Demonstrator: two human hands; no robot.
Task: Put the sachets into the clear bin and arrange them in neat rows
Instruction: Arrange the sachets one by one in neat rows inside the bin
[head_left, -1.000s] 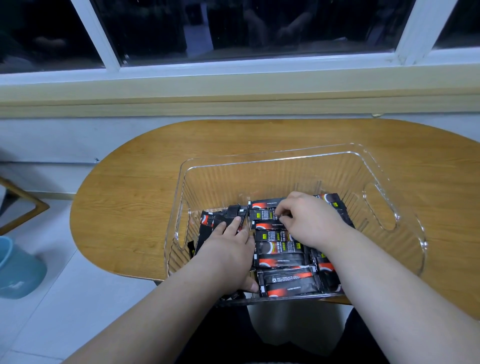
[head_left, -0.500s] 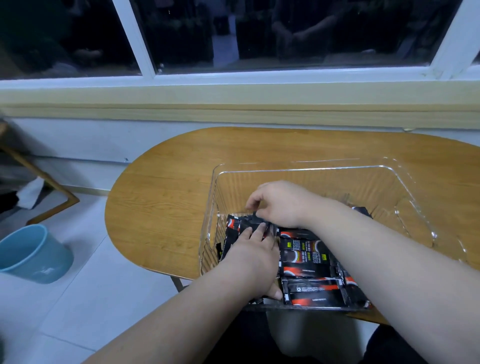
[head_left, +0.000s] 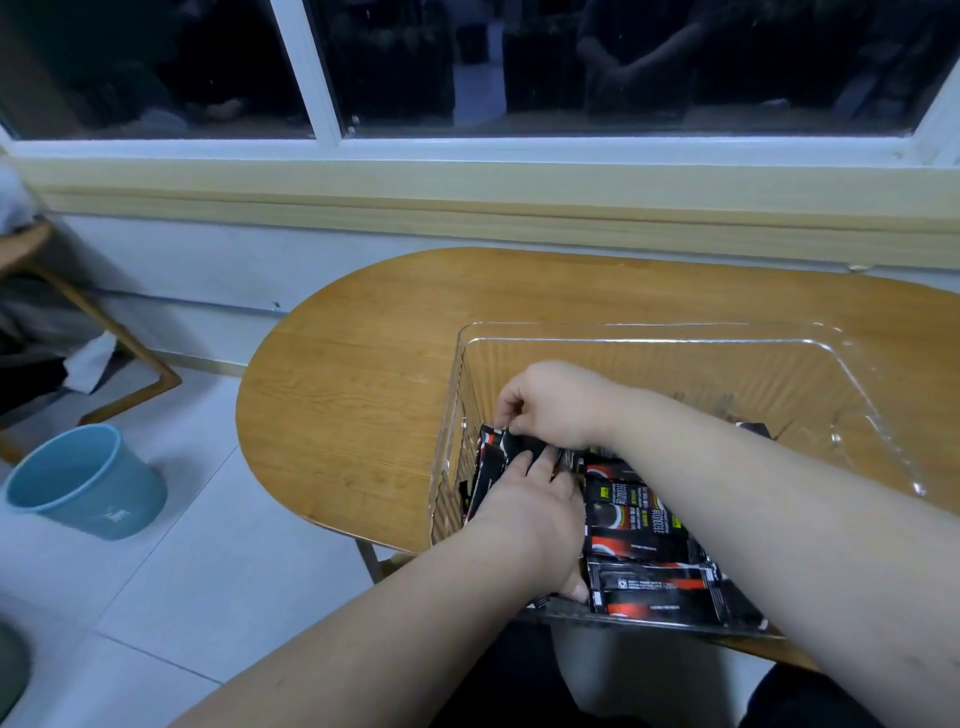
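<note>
- Your right hand (head_left: 556, 405) has left the middle row, where it was working a second ago. It has crossed to the left end of the clear plastic bin (head_left: 649, 340), close to the left wall.
- Its grip is now pinching: thumb and curled fingertips close on the far edge of the far-left sachet (head_left: 493, 447), which stands tilted rather than lying flat.
- Your left hand (head_left: 530, 514) has hardly moved. Its grip is spread, with straight fingers pressing flat on the left stack just beside that pinch.
- The black and red foil sachets (head_left: 644, 551) are all inside the bin, crowded into its near half. The middle ones lie crosswise in a fairly even row, and your right forearm hides the right side.
- The bin sits on the oval wooden bench (head_left: 353, 395), overhanging the near edge slightly.
- Your view has swung left, so the blue plastic bucket (head_left: 83, 480) on the tiled floor now shows in full.
- This looks like the middle row being settled and tidying having shifted to the loose left column. The loading seems finished, and squaring up that column remains.
- Keep the left hand pressing while you seat the tilted sachet, or its neighbours may slide.
</note>
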